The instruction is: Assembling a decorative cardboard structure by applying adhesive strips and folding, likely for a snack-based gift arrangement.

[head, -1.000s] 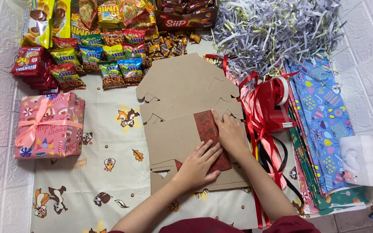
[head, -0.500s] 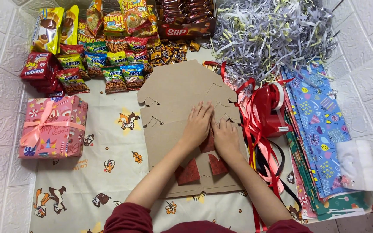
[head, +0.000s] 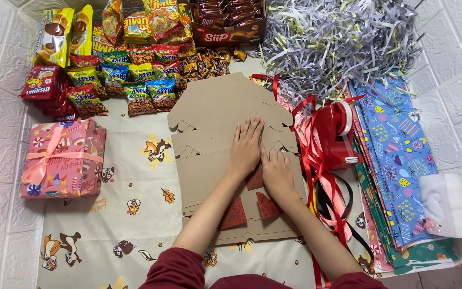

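Observation:
A stack of flat brown cardboard box blanks [head: 215,115] lies in the middle of a printed cloth. My left hand [head: 246,145] rests palm down on the top blank, fingers spread and pointing away from me. Just to its right, my right hand [head: 276,172] also presses flat on the cardboard. Dark red patterned flaps [head: 235,214] of the blank show below my hands. Neither hand grips anything.
A pink wrapped gift box with a ribbon [head: 62,159] sits at the left. Snack packets [head: 124,64] fill the back left, shredded paper [head: 338,40] the back right. A red tape dispenser [head: 338,134], loose ribbons [head: 322,187] and patterned wrapping sheets [head: 397,155] lie on the right.
Both hands slid farther up the cardboard, away from me, and now lie flat side by side. The red flaps that were under my hands are uncovered.

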